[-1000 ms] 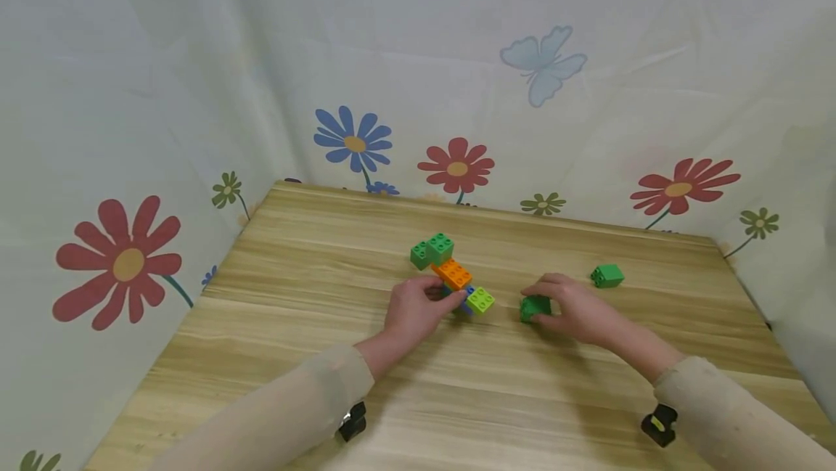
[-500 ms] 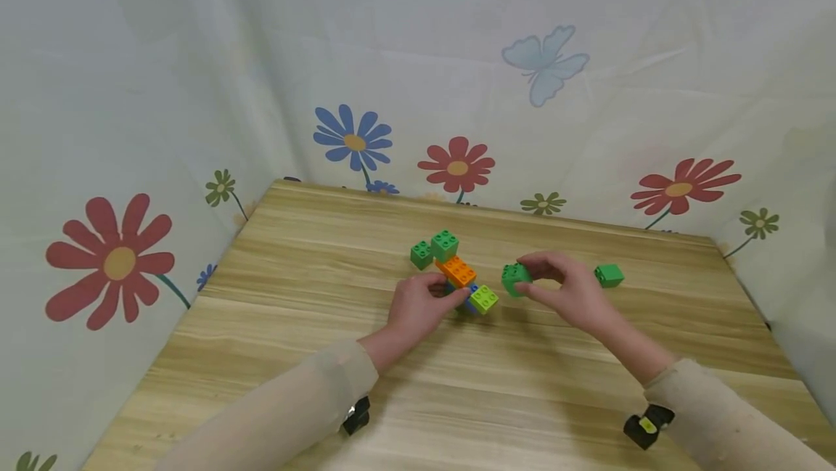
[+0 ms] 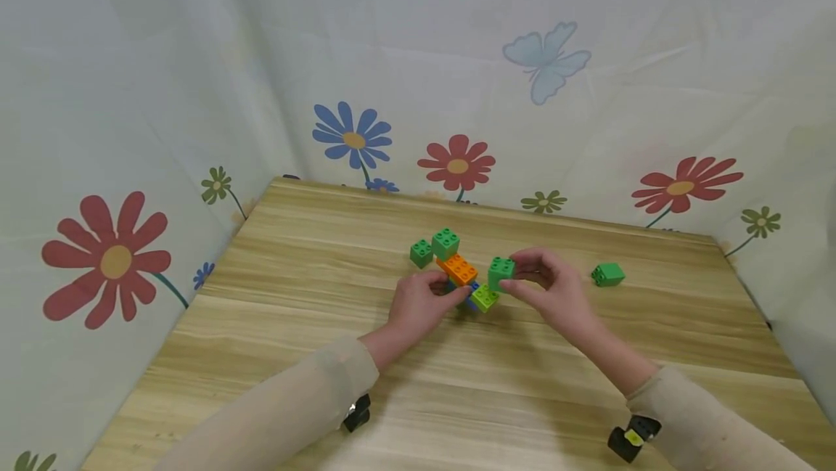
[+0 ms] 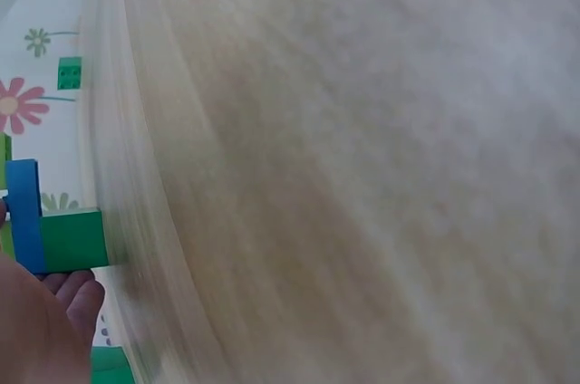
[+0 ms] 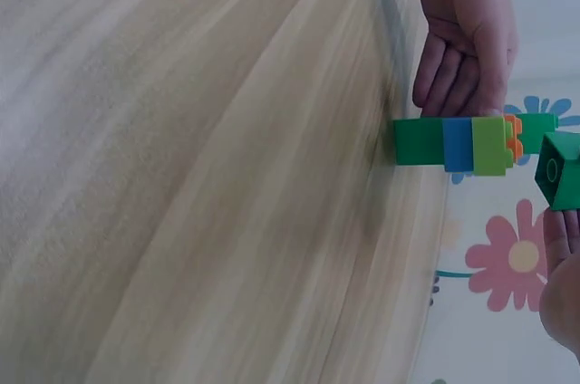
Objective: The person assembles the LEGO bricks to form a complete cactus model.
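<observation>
My left hand (image 3: 421, 304) grips a small stack of toy building bricks. In it, a green brick (image 5: 420, 142) forms the base, with a blue brick (image 5: 459, 144) above. A lime brick (image 3: 485, 298) and an orange brick (image 3: 459, 269) lie over the blue one, and another green brick (image 3: 445, 243) tops the orange one's far end. Between thumb and fingers, my right hand (image 3: 555, 293) pinches a separate green brick (image 3: 501, 273), studs up. It is held close over the lime brick; its hollow underside shows in the right wrist view.
One loose green brick (image 3: 421, 253) stands just behind the stack on the left. Another green brick (image 3: 608, 274) lies on its side at the right of the wooden table (image 3: 313, 260). A flower-printed curtain (image 3: 405, 57) rises behind the table.
My right hand has lifted its green brick off the table and carried it left, over the lime brick. The left hand still holds the stack, which has turned slightly.
</observation>
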